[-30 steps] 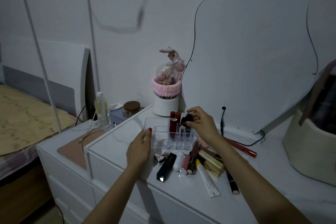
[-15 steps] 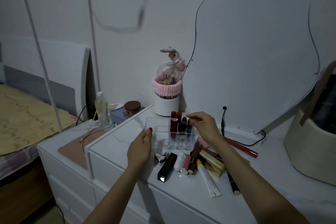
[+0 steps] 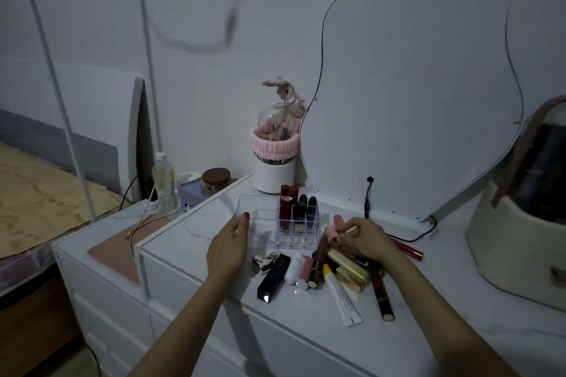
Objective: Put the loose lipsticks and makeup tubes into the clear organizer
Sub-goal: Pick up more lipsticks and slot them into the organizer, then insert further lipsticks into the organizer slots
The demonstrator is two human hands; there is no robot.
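Pinching a pale pink lip-gloss tube (image 3: 331,231) out of the loose pile with the right hand (image 3: 366,237); left hand (image 3: 228,246) with fingers resting against the clear acrylic organizer (image 3: 269,223), probably to steady it. Already slotted upright: dark red lipsticks (image 3: 286,205). Still lying loose beside it: white squeeze tube (image 3: 341,297), black square lipstick (image 3: 274,277).

Landmark: the wavy-edged mirror (image 3: 413,95), leaning against the wall on the white dresser (image 3: 196,254). Left of the mirror's base: a white brush holder (image 3: 273,174) with a pink band and a plush rabbit (image 3: 286,95). Further left: a brown-lidded jar (image 3: 216,180) and a clear bottle (image 3: 165,184). Right of the mirror: a cream case (image 3: 517,242).
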